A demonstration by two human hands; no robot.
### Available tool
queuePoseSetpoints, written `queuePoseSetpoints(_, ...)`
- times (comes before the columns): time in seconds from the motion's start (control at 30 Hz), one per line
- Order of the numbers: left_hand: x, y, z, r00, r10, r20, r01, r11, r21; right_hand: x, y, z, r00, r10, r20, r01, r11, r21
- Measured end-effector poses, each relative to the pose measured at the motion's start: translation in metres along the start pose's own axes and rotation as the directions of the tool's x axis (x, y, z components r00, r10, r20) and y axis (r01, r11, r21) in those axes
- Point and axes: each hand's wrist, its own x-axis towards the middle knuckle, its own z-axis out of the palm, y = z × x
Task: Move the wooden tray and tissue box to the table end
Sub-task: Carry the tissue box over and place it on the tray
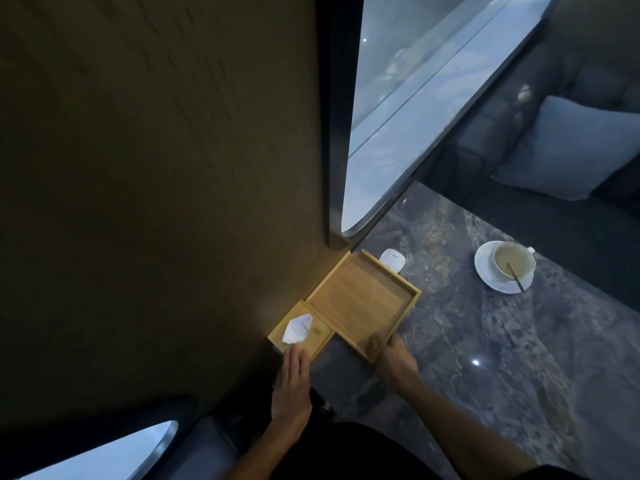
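A shallow square wooden tray (360, 299) lies on the dark marble table (485, 341), pushed up against the brown wall. Beside it, nearer to me, sits a wooden tissue box (320, 336) with a white tissue (298, 328) sticking out of its top. My left hand (292, 382) lies flat with straight fingers, its fingertips touching the near edge of the tissue box. My right hand (393, 356) grips the tray's near corner, fingers curled over the rim.
A white cup of milky drink with a spoon stands on a saucer (504, 268) at the right. A small white device (393, 259) lies behind the tray by the window. A sofa with a cushion (568, 150) faces the table's far side.
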Motion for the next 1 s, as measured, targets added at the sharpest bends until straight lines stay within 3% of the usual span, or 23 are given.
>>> queuePoseSetpoints(0.07,-0.002,0.001,-0.006,0.999,0.029,-0.018,-0.029,0.999,0.022,0.002,-0.001,0.004,0.974,-0.224,-0.034,0.203,0.929,-0.309)
queuePoseSetpoints(0.1,-0.003,0.001,-0.007,0.999,0.039,-0.019,-0.039,0.999,0.037,0.001,-0.004,0.009,0.939,-0.345,-0.004,0.318,0.871,-0.374)
queuePoseSetpoints(0.2,-0.005,0.002,-0.007,0.999,0.047,0.013,-0.048,0.998,0.04,-0.012,-0.028,0.02,0.824,-0.532,0.195,0.557,0.697,-0.452)
queuePoseSetpoints(0.3,-0.003,0.003,-0.005,0.998,0.057,0.033,-0.058,0.997,0.057,-0.02,-0.051,0.026,0.751,-0.598,0.281,0.646,0.574,-0.503)
queuePoseSetpoints(0.57,-0.006,0.006,-0.013,0.999,0.039,0.016,-0.039,0.999,0.0,-0.006,-0.057,0.025,0.736,-0.544,0.404,0.673,0.524,-0.522)
queuePoseSetpoints(0.67,-0.008,0.012,-0.019,0.998,-0.014,-0.059,0.009,0.997,-0.079,0.0,-0.046,0.015,0.801,-0.538,0.262,0.588,0.63,-0.507)
queuePoseSetpoints(0.8,-0.01,0.018,-0.033,0.973,-0.15,-0.176,0.117,0.976,-0.185,0.024,-0.01,-0.004,0.944,-0.32,0.08,0.316,0.809,-0.496)
queuePoseSetpoints(1.0,0.0,0.006,-0.028,0.989,-0.107,-0.1,0.098,0.991,-0.09,0.064,0.026,-0.045,0.979,-0.139,0.151,0.194,0.866,-0.461)
